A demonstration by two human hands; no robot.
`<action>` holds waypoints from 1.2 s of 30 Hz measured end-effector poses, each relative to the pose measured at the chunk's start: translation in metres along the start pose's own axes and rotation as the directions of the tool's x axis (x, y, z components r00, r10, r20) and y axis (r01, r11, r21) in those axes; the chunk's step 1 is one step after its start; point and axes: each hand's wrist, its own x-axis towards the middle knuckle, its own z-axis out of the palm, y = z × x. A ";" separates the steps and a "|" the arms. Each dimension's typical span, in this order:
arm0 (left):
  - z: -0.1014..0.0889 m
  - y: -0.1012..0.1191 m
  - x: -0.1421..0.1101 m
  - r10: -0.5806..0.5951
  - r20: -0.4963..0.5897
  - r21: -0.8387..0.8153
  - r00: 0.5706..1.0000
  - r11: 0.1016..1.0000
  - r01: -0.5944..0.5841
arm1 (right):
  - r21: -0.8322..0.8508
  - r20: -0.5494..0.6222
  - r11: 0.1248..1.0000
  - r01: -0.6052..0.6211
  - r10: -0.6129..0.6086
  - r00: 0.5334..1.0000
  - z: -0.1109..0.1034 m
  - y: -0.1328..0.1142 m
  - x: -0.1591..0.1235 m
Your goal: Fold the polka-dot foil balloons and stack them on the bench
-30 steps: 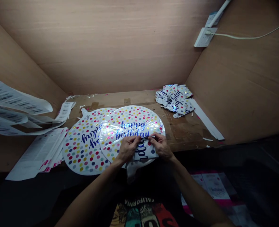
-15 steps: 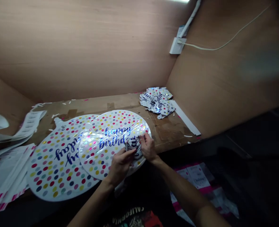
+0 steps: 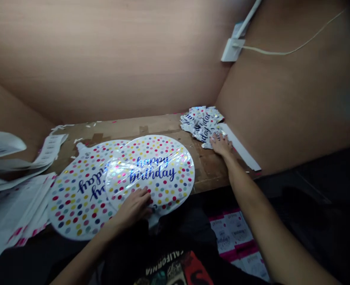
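Observation:
Flat foil balloons with coloured dots lie overlapping on the bench. The upper foil balloon (image 3: 163,190) reads "happy birthday", and a lower balloon (image 3: 71,209) shows to its left. My left hand (image 3: 136,206) is at the near edge of the upper balloon, fingers curled over it and closed; the thumb is partly hidden. My right hand (image 3: 222,145) reaches to the back right, its fingers spread on the front of a pile of folded foil balloons (image 3: 203,124).
Printed paper sheets (image 3: 17,209) and curling label strips (image 3: 52,150) lie at the left. A white strip (image 3: 243,150) runs along the right panel. Below the bench, at the right, are pink-and-white printed packs (image 3: 234,233). A cable (image 3: 270,52) hangs from a white box (image 3: 233,49).
My hands have moved apart. The right went from the crumpled, folded balloon over the stack to the pile at the back right; the left dropped slightly left. The lettering now shows fully.

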 end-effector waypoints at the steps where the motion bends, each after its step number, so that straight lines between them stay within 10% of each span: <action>1: 0.001 0.000 0.002 0.019 0.007 -0.019 1.000 1.000 -0.019 | -0.002 0.038 1.000 -0.011 0.011 0.999 0.003 0.000 0.000; 4: 0.004 -0.004 0.005 0.006 0.018 -0.091 1.000 0.996 -0.004 | 0.033 0.016 0.999 -0.027 0.026 1.000 -0.006 -0.009 -0.008; 7: 0.003 -0.007 0.008 -0.017 0.016 -0.128 1.000 0.992 0.018 | 0.116 -0.232 0.967 0.227 -0.196 0.953 -0.022 -0.049 -0.057; 9: -0.001 -0.008 0.012 -0.014 0.026 -0.143 1.000 0.990 0.018 | 0.233 -0.193 0.781 0.579 -0.546 0.815 -0.024 -0.087 -0.114; 10: -0.005 -0.009 0.015 -0.032 0.030 -0.151 0.999 0.988 0.036 | 0.316 -0.101 0.619 0.719 -0.731 0.674 -0.022 -0.106 -0.145; 11: -0.010 -0.010 0.018 -0.061 0.030 -0.161 0.998 0.985 0.065 | 0.372 -0.034 0.478 0.796 -0.850 0.526 -0.019 -0.123 -0.174; 13: -0.022 -0.011 0.027 -0.128 0.028 -0.187 0.991 0.974 0.131 | 0.378 0.013 0.357 0.854 -0.925 0.380 -0.009 -0.148 -0.219; 19: -0.059 -0.009 0.039 -0.231 -0.104 -0.141 0.967 0.966 0.216 | 0.415 0.087 0.489 0.767 -0.861 0.501 -0.005 -0.167 -0.210; 22: -0.072 -0.004 0.041 -0.226 -0.564 -0.030 0.794 0.967 0.253 | 0.427 0.216 0.564 0.707 -0.823 0.526 -0.023 -0.189 -0.153; 25: -0.077 -0.008 0.054 -0.116 -0.747 0.048 0.655 0.973 0.227 | 0.276 0.254 0.732 0.624 -0.681 0.687 -0.040 -0.225 -0.096; 30: -0.065 -0.048 0.093 -0.295 -0.482 0.107 0.825 0.915 0.390 | 0.186 0.236 0.864 0.467 -0.501 0.833 -0.051 -0.259 -0.045; 36: -0.028 -0.090 0.097 -0.439 -0.412 0.084 0.799 0.854 0.513 | 0.176 0.339 0.935 0.309 -0.352 0.873 -0.039 -0.195 -0.047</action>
